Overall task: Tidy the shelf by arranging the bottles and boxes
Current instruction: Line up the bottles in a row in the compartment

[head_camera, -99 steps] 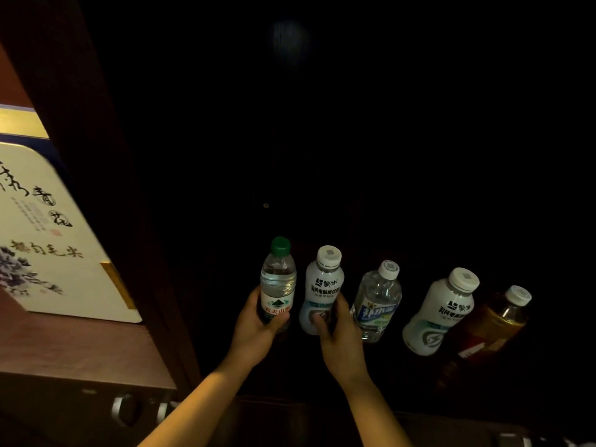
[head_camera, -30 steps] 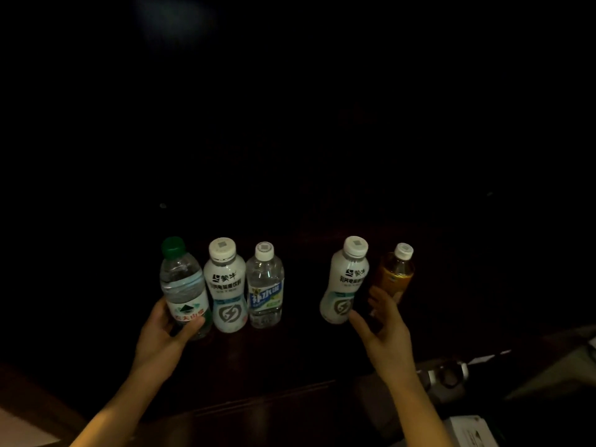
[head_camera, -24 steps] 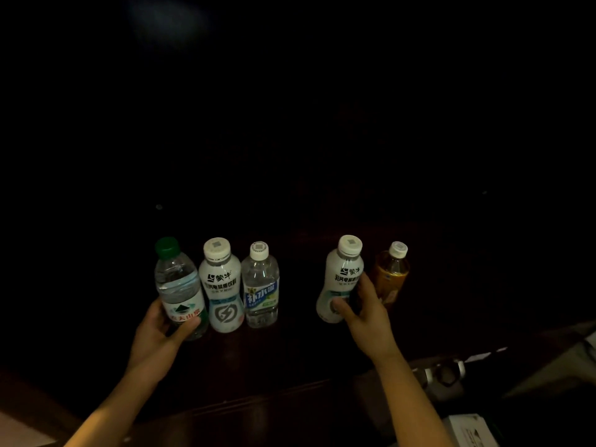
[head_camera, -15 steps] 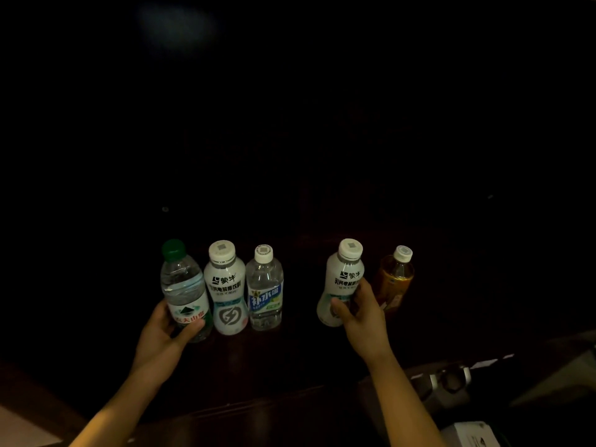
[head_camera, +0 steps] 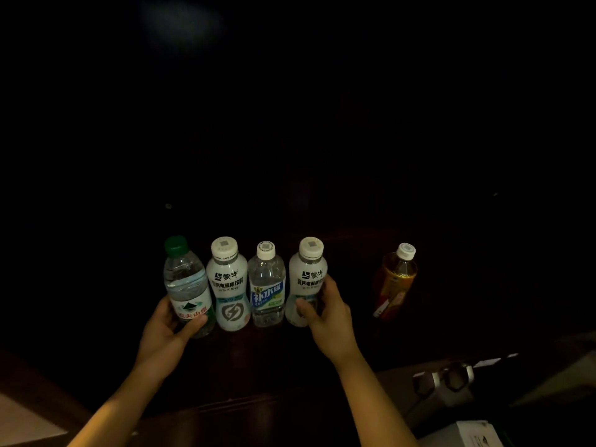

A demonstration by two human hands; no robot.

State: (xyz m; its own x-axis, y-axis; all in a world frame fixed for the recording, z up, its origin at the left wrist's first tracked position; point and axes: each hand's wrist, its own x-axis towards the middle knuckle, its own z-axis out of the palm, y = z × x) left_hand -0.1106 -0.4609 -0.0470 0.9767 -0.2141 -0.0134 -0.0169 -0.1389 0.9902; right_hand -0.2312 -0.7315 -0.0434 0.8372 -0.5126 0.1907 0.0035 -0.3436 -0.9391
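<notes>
the tea bottle (head_camera: 396,280) stands upright and alone on the dark shelf (head_camera: 277,356), well apart to the right of the row and somewhat back from the front edge. its long axis is vertical, white cap up. it lies to the right of the right hand (head_camera: 325,312), which is the nearer one by far. that hand's grip is closed round the lower body of the right milk bottle (head_camera: 306,280), standing just beside the clear bottle (head_camera: 267,285). next left come the left milk bottle (head_camera: 228,285) and the water bottle (head_camera: 187,285), green cap, which the left hand (head_camera: 167,330) grips low down. the four stand upright, close together, near the shelf's front edge. judging by the gap, the tea bottle is the one left to bring in, a sideways reach for the right hand. the room is very dim; the shelf's back is lost in darkness. something pale lies at the lower right, too dim to name.
</notes>
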